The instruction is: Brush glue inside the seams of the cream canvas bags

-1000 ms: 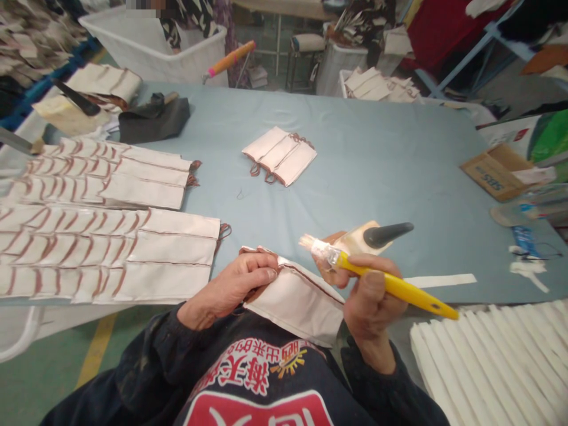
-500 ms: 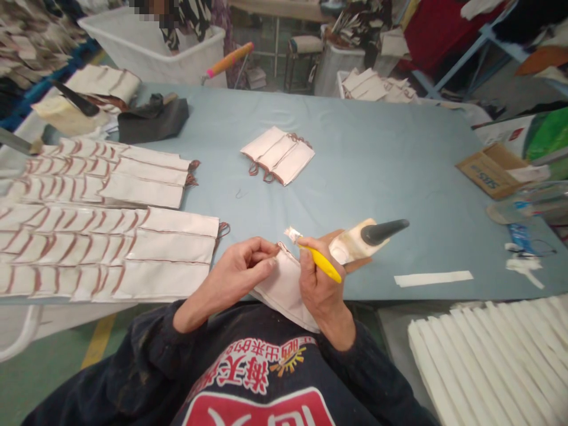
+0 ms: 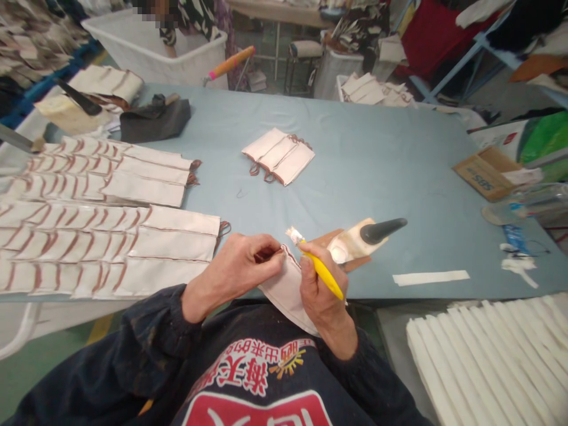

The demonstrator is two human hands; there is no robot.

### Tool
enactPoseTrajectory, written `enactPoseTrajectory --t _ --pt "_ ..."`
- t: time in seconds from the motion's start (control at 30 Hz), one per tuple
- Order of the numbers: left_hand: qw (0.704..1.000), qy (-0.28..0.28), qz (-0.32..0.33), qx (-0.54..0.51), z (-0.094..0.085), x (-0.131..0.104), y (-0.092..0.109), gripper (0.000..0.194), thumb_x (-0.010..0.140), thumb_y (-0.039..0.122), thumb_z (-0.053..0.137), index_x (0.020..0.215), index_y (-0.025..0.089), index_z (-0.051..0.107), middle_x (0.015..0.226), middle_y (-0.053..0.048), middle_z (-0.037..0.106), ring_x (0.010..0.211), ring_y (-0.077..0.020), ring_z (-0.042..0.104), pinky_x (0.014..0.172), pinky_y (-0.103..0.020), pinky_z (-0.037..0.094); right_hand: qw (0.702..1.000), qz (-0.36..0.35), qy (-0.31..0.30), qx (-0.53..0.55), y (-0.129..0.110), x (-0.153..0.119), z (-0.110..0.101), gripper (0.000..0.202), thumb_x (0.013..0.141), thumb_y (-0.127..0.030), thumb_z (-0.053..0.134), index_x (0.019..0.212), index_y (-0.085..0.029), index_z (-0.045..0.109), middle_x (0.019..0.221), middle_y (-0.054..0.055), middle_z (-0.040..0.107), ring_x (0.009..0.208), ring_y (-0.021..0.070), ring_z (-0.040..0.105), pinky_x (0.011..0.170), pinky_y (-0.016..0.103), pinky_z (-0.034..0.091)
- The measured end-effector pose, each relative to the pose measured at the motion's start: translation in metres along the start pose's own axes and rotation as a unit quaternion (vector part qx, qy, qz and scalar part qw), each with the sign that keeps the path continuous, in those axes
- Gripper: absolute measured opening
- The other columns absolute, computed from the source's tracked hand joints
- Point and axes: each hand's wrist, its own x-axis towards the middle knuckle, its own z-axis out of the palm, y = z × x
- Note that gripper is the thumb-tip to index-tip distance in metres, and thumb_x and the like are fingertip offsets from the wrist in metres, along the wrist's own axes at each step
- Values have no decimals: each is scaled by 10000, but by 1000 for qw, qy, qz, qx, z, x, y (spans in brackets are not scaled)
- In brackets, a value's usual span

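Observation:
My left hand [image 3: 242, 269] pinches the upper corner of a pale fabric piece [image 3: 290, 290] with a brown edge, at the table's front edge. In my right hand [image 3: 326, 293] is a yellow-handled brush [image 3: 326, 275], its whitish bristles pointing up and left above the fabric. My right fingers also lie against the piece's right side. Just beyond that hand, a pale container [image 3: 339, 251] with a black-handled tool [image 3: 384, 229] stands on brown card [image 3: 358, 263]. Farther back lies a small stack of pale pieces with brown loops [image 3: 279, 155].
Overlapping rows of pale pieces [image 3: 173, 234] cover the left of the blue-grey table [image 3: 377, 154]. A white strip [image 3: 430, 277] and a cardboard box [image 3: 483, 171] lie at the right. White padded strips [image 3: 483, 355] are at the lower right. A person stands by a white bin [image 3: 195, 59].
My left hand has shifted slightly up with the fabric corner. My right hand and the brush have moved a little to the right and down.

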Motion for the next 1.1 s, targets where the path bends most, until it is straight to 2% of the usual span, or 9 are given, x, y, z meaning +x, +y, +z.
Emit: enactPoseTrajectory --t 0.27,0.37,0.5,0.6,0.67,0.73,0.8,0.9,1.1 --pt "996 -9 1 94 5 -3 -5 251 884 215 596 832 129 826 672 -58 756 571 -137 624 589 -246 398 1000 23 0 -1 -5 -12 0 221 1112 -270 521 1217 -192 698 1046 90 830 927 213 814 808 319 663" --pt "996 -41 -56 -48 2 -7 -5 248 854 274 612 797 130 805 644 -35 697 569 -126 563 557 -229 381 999 46 5 14 -4 -13 0 229 1122 -277 495 1181 -192 699 1005 87 820 875 196 800 778 305 648" --pt "952 -100 -139 -255 1 -13 -5 299 837 423 715 766 134 739 506 45 489 457 -80 377 454 -206 266 995 90 2 44 3 -13 -1 244 1114 -294 483 1164 -193 700 869 43 766 747 179 744 767 331 633" --pt "936 -97 -139 -309 3 -15 -9 349 853 478 755 763 144 704 499 64 440 423 -62 326 418 -199 213 981 137 60 124 1 -7 -11 247 1107 -338 490 1125 -208 699 750 -7 685 627 153 664 633 291 580" --pt "934 -88 -138 -317 3 -15 -13 376 853 493 781 744 146 689 524 58 450 440 -56 329 419 -190 216 957 169 121 203 -7 2 -24 258 1101 -373 497 1054 -219 698 663 -35 609 542 138 587 517 252 494" --pt "932 -93 -142 -320 1 -15 -15 419 855 524 789 716 147 671 527 55 444 450 -54 322 423 -187 218 934 183 141 271 -18 13 -39 267 1082 -387 523 964 -223 698 595 -53 535 464 122 498 441 231 397" --pt "932 -90 -141 -320 -1 -15 -15 426 852 533 794 717 147 674 528 52 452 456 -57 328 424 -189 222 923 177 108 324 -28 21 -51 281 1064 -395 555 897 -224 701 559 -61 490 414 106 428 399 226 335" --pt "939 -77 -130 -308 -5 -15 -11 361 848 486 806 763 148 713 542 52 480 467 -63 352 427 -192 241 923 147 25 354 -32 26 -58 301 1078 -407 565 892 -226 719 563 -60 504 391 93 403 378 226 331" --pt "932 -161 -105 -306 -11 -17 -8 429 950 557 706 845 142 740 520 52 455 442 -74 348 438 -212 245 971 48 -33 233 -17 25 -49 234 1084 -368 579 958 -247 735 606 -56 587 455 112 508 462 256 444"
